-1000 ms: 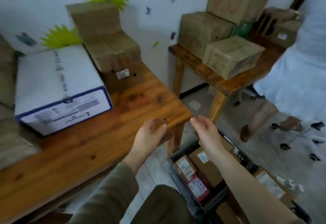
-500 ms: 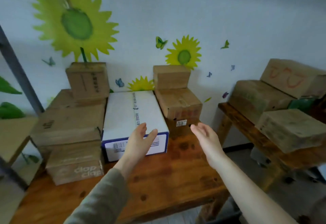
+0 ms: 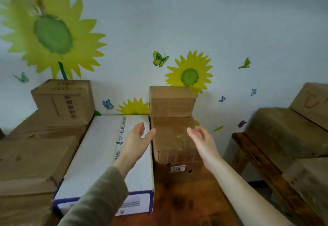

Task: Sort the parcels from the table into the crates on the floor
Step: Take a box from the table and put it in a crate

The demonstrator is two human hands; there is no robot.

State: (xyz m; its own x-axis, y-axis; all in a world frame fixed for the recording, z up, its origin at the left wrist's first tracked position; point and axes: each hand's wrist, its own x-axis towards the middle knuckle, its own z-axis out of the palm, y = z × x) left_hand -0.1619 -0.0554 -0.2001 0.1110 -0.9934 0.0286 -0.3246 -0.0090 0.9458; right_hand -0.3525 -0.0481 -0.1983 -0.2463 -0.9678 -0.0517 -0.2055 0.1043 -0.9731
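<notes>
Hands in view: two, the left hand (image 3: 137, 141) and the right hand (image 3: 201, 141).
Left hand: fingers straight and spread, palm turned inward, holding nothing; it hovered over the right edge of the white parcel (image 3: 99, 151).
Right hand: likewise spread and empty, palm facing the left one, over the lower brown parcel (image 3: 174, 147).
Contact: could not tell whether either hand touched cardboard.
Arms: the left wore an olive sleeve (image 3: 99, 195); the right forearm was bare.
Parcels, near table (image 3: 186, 204): one white with a blue band. Just right of it stood a stack of two brown ones, the small brown parcel (image 3: 171, 101) sitting on the lower one.
Parcels, left side: an inscribed parcel (image 3: 62, 101) topped the left stack (image 3: 35, 158) of at least three more brown boxes, their borders blurred.
Side table (image 3: 248, 153): stood apart to the right and carried three brown side parcels (image 3: 284, 133).
Wall: three painted sunflowers (image 3: 51, 35), one half hidden behind parcels, plus seven small butterfly decals (image 3: 160, 59).
</notes>
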